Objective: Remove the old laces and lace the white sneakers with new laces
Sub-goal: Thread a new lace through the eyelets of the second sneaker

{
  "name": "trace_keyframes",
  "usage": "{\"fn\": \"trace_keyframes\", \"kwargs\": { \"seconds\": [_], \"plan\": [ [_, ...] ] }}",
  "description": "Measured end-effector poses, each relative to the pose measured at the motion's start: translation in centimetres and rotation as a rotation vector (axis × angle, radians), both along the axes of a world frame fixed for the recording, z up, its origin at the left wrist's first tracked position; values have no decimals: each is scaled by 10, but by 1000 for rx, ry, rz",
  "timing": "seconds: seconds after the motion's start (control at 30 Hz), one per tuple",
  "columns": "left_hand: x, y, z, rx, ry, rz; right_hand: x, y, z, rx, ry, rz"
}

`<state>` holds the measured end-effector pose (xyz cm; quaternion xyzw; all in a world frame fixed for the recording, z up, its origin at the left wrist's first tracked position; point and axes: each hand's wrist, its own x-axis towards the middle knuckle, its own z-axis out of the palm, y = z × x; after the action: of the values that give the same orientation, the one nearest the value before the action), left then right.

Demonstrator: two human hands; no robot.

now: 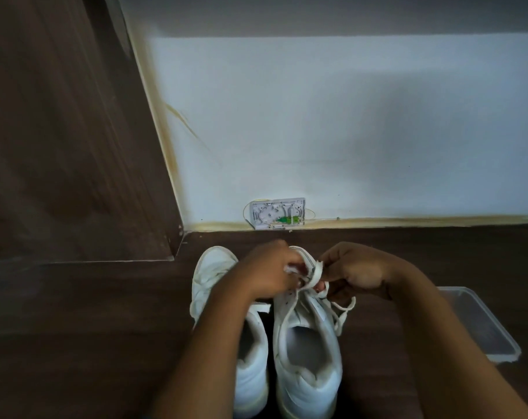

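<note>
Two white sneakers (305,355) stood side by side, toes toward the wall (347,131), near the back edge of a dark wooden surface (90,328) | left hand (267,275) and right hand (358,270) each pinched a white lace (316,272) above the right-side sneaker's front | clear plastic tub (483,328) lay to the right, apart | small white wall box (277,213) behind.
</note>
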<state>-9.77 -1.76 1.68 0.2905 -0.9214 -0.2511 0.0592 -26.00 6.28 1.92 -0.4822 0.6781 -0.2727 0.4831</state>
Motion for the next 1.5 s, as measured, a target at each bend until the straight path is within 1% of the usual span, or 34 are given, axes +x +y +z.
{"fn": "trace_keyframes", "kwargs": {
  "seconds": [0.03, 0.1, 0.17, 0.23, 0.3, 0.33, 0.37, 0.4, 0.43, 0.47, 0.5, 0.53, 0.57, 0.63, 0.7, 0.8, 0.87, 0.9, 0.97, 1.0, 1.03, 1.07, 1.1, 1.13, 1.17, 1.2, 1.23, 1.27, 1.3, 1.4, 1.5],
  "plan": [
    [-7, 1, -4, -33, -53, 5, 1, 0, -1, 1, 3, -6],
    [-11, -1, -10, -26, -102, 47, 0, 2, -2, 6, -24, -11],
    [-11, -2, -10, -22, -87, 59, -2, 4, -3, 20, -71, -15],
    [-8, -3, -9, -58, -76, 106, -5, 5, -4, 32, -69, -14],
    [1, -9, -8, -170, -115, 302, -6, 4, -4, 37, -43, -12],
    [8, -13, -6, -246, -158, 423, -5, 3, -4, 36, -41, -10],
    [15, -17, -4, -301, -206, 498, -5, 3, -4, 37, -41, -9],
    [18, -20, -3, -305, -205, 483, -5, 2, -4, 38, -41, -9],
    [18, -20, -3, -254, -155, 383, -5, 2, -4, 39, -40, -10],
    [14, -17, -3, -158, -76, 245, -4, 2, -3, 37, -40, -11],
    [9, -10, -3, -50, -41, 121, -4, 1, -3, 36, -41, -10],
    [4, -3, -4, 11, -58, 41, -3, 1, -2, 37, -35, -11],
    [-2, 1, -5, -1, -83, 9, -2, 1, -2, 36, -27, -12],
    [-6, -1, -7, -97, -71, 31, 0, 2, -2, 32, -21, -14],
    [-5, -5, -8, -120, -56, 73, 1, 3, -2, 25, -35, -32],
    [0, -7, -9, -42, -25, 125, 0, 4, -2, 15, -41, -43],
    [11, -13, -10, -5, 7, 280, 1, 3, -1, 16, -28, -25],
    [18, -19, -8, -57, -60, 358, 2, 3, 0, 21, -23, -17],
    [34, -25, -4, -206, -337, 484, 3, 3, 0, 25, -20, 0],
    [37, -25, -1, -243, -409, 517, 3, 3, 1, 15, -15, 10],
    [36, -23, 1, -259, -368, 505, 3, 3, 3, -8, -12, 15],
    [30, -20, 4, -251, -246, 445, 4, 3, 6, -47, -19, 10],
    [21, -16, 6, -197, -97, 336, 5, 3, 9, -100, -44, -7],
    [11, -12, 7, -102, 22, 214, 8, 3, 13, -163, -94, -37],
    [2, -8, 6, -7, 58, 119, 10, 3, 17, -227, -167, -75],
    [-4, -6, 3, 50, 35, 59, 12, 3, 20, -277, -244, -111],
    [-8, -5, 0, 75, -37, 45, 13, 3, 21, -305, -305, -137],
    [-9, -5, -5, 66, -110, 54, 14, 3, 21, -306, -331, -150],
    [-8, -7, -9, 39, -135, 69, 14, 3, 19, -288, -316, -152],
    [-4, -7, -12, 23, -30, 85, 15, 3, 15, -254, -180, -139],
    [-4, -7, -11, -40, 17, 98, 21, 0, 16, -300, -205, -138]
  ]
}}
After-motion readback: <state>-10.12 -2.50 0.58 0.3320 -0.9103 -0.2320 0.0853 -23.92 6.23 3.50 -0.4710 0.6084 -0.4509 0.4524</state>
